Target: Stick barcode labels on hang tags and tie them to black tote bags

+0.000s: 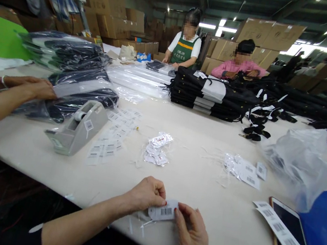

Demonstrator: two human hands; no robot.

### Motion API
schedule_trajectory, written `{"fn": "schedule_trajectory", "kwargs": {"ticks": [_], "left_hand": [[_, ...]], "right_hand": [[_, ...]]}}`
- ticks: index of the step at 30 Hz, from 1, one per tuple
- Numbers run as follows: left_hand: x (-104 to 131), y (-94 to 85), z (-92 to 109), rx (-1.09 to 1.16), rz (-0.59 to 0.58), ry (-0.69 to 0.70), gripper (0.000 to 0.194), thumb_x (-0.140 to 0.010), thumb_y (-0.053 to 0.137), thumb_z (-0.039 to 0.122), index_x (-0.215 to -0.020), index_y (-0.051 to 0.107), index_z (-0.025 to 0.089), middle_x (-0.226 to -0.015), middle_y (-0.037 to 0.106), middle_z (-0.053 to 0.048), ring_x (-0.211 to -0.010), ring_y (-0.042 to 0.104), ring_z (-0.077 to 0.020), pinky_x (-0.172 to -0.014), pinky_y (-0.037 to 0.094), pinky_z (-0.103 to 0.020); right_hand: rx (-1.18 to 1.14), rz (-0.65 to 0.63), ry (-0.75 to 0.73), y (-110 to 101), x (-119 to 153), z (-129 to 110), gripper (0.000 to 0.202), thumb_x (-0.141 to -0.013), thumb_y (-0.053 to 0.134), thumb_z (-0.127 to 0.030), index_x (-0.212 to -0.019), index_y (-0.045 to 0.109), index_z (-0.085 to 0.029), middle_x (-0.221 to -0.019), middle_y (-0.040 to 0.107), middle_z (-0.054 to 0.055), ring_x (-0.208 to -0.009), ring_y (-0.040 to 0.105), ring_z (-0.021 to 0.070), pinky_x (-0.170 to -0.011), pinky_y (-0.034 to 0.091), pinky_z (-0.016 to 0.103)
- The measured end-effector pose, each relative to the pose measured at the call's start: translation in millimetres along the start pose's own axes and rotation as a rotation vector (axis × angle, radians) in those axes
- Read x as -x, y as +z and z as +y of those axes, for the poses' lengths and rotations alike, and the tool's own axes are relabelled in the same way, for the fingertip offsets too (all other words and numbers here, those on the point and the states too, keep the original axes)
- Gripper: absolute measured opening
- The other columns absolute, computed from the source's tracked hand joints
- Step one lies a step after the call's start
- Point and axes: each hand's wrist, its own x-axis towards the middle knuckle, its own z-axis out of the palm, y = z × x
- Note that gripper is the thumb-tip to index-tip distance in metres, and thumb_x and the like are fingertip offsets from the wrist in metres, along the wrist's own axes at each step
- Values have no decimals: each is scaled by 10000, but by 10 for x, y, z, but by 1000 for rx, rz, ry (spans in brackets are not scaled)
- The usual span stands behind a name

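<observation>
Between my two hands, near the table's front edge, is a white barcode hang tag (164, 211). My left hand (147, 196) pinches its upper left part with thumb and fingers. The thumb and fingers of my right hand (192, 232) grip the tag's right end. A white string trails beneath the tag. Farther back lies a small pile of hang tags (158, 149) with strings. More barcode tags (245, 171) lie in a group to the right. Sheets of barcode stickers (112, 137) are spread out on the left.
A grey tape dispenser (79, 127) stands at left, beside bagged dark garments (84, 88) that a co-worker's hands (36, 88) touch. A barcode strip (286, 239) lies across a phone (286, 220) near a blue container (325, 233). Black garments (188, 89) are stacked behind; two people work across the table.
</observation>
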Motion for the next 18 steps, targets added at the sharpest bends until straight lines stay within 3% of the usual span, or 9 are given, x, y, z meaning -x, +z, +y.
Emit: {"fn": "schedule_trajectory", "kwargs": {"ticks": [4, 8, 10, 13, 16, 18], "left_hand": [[-5, 51, 23, 91, 12, 6, 136, -494, 619, 180, -572, 515, 141, -433, 484, 70, -407, 419, -64, -404, 297, -181], [8, 105, 69, 196, -10, -4, 170, -459, 645, 161, -572, 521, 139, -431, 504, 62, -411, 433, -69, -407, 297, -183], [7, 140, 90, 249, -23, -8, 199, -445, 662, 155, -588, 524, 138, -442, 513, 60, -419, 443, -72, -417, 307, -185], [3, 175, 118, 308, -32, 4, 225, -456, 682, 183, -608, 522, 137, -456, 504, 63, -420, 428, -64, -421, 307, -184], [40, 141, 126, 263, 9, 30, 247, -527, 671, 266, -678, 523, 140, -487, 489, 70, -423, 412, -58, -415, 299, -179], [98, 89, 104, 224, -76, -17, 319, -543, 672, 312, -764, 512, 149, -508, 507, 70, -413, 420, -65, -405, 300, -182]], "right_hand": [[-105, -50, 78, 8, 42, -34, 234, -704, 588, -419, -771, 666, -209, -753, 679, 40, -741, 603, 196, -744, 482, 357], [-199, -108, 116, -62, 51, -56, 234, -705, 594, -397, -811, 660, -199, -850, 663, 61, -825, 596, 200, -761, 484, 333], [-272, -95, 196, -95, 35, -100, 298, -648, 655, -388, -869, 644, -189, -875, 662, 68, -846, 598, 207, -751, 494, 327], [-440, -154, 339, -103, 10, -207, 406, -578, 717, -375, -918, 623, -175, -810, 677, 52, -725, 614, 187, -639, 510, 293], [-567, -191, 413, -98, 2, -286, 360, -585, 717, -376, -864, 638, -162, -748, 681, 32, -656, 599, 162, -610, 493, 269], [-600, -151, 483, -111, 1, -286, 363, -570, 733, -371, -847, 640, -156, -713, 680, 24, -634, 591, 153, -607, 485, 261]]}}
